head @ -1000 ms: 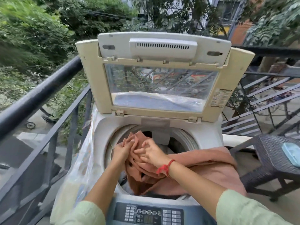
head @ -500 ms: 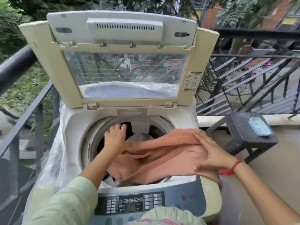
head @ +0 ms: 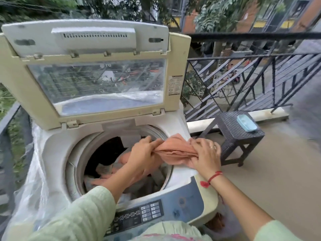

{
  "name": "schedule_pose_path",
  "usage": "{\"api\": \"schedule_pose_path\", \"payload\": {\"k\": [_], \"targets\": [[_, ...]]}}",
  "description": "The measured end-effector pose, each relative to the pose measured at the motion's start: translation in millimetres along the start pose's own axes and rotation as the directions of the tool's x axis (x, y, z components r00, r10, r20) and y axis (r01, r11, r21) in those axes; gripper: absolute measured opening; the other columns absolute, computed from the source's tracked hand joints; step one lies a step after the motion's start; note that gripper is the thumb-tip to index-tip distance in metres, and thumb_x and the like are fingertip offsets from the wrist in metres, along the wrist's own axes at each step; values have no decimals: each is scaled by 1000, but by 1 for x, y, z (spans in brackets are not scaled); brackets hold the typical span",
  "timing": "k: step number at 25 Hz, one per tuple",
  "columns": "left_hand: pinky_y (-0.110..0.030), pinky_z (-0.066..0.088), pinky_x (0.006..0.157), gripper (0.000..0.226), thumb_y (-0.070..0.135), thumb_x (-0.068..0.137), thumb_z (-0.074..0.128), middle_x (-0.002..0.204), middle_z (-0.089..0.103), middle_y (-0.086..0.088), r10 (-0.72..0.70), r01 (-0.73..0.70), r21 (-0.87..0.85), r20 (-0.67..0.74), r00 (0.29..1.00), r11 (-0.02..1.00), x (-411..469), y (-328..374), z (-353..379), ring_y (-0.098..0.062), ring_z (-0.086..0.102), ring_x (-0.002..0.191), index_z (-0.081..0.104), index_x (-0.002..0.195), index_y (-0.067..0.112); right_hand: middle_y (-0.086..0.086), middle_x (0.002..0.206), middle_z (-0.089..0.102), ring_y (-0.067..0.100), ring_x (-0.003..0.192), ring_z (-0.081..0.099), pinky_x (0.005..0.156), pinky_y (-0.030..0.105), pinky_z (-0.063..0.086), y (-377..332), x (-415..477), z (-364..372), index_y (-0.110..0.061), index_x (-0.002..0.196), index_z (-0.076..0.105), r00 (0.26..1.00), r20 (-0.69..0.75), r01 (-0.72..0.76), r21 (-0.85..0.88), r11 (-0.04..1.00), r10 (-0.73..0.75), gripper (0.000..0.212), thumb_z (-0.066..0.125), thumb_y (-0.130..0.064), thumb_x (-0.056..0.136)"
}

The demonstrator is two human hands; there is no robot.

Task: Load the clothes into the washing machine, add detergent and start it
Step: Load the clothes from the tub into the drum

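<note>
Here, a peach cloth [head: 175,151] is held bunched between both hands over the right side of the opening of the washer [head: 57,145]. The left hand [head: 142,153] is reached across the drum [head: 78,164] from the near left, and its fingers are curled tight round the left end of the bunch. The right hand [head: 206,154] is laid on the right end, at the right rim, with fingers bent down into the fabric so that it is clamped there; whether the thumb is tucked beneath cannot be told. The cloth's left part is hung down past the left hand into the drum. Other clothes [head: 104,169], pale and peach, are seen lying low inside the drum. The lid [head: 97,39] is raised upright at the far edge, its clear window turned toward the camera. The panel [head: 173,207] is set along the near edge. A clear plastic sheet [head: 34,180] is draped down the washer's left side. A red thread [head: 214,176] is tied at the right wrist. To the right, well apart from the washer, a dark woven stool [head: 239,131] is stood near the railing [head: 243,54], and a light blue box [head: 246,122] is placed on its top.
</note>
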State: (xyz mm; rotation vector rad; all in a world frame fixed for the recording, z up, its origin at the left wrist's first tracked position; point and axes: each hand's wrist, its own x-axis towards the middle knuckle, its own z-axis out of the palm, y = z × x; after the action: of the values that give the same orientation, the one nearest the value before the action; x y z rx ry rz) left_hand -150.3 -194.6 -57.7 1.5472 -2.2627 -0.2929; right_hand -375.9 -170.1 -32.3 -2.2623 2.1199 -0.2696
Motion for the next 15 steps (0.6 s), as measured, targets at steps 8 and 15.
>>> {"api": "schedule_pose_path", "payload": {"k": [8, 15], "targets": [[-39, 44, 80, 52, 13, 76, 50, 122, 56, -12, 21, 83, 91, -790, 612, 992, -19, -35, -166, -29, 58, 103, 59, 126, 25, -2, 98, 60, 21, 90, 53, 73, 33, 41, -134, 54, -124, -24, 112, 51, 681, -705, 502, 254, 827, -197, 35, 51, -28, 77], [-37, 43, 101, 57, 19, 83, 62, 137, 50, -4, -532, 297, 455, 574, 623, 839, -55, -126, -103, -26, 51, 121, 46, 137, 23, 9, 139, 43, 16, 131, 37, 95, 10, 30, -168, 55, -13, -13, 143, 30, 475, 489, 461, 570, 680, -732, 78, 72, -13, 77]]}}
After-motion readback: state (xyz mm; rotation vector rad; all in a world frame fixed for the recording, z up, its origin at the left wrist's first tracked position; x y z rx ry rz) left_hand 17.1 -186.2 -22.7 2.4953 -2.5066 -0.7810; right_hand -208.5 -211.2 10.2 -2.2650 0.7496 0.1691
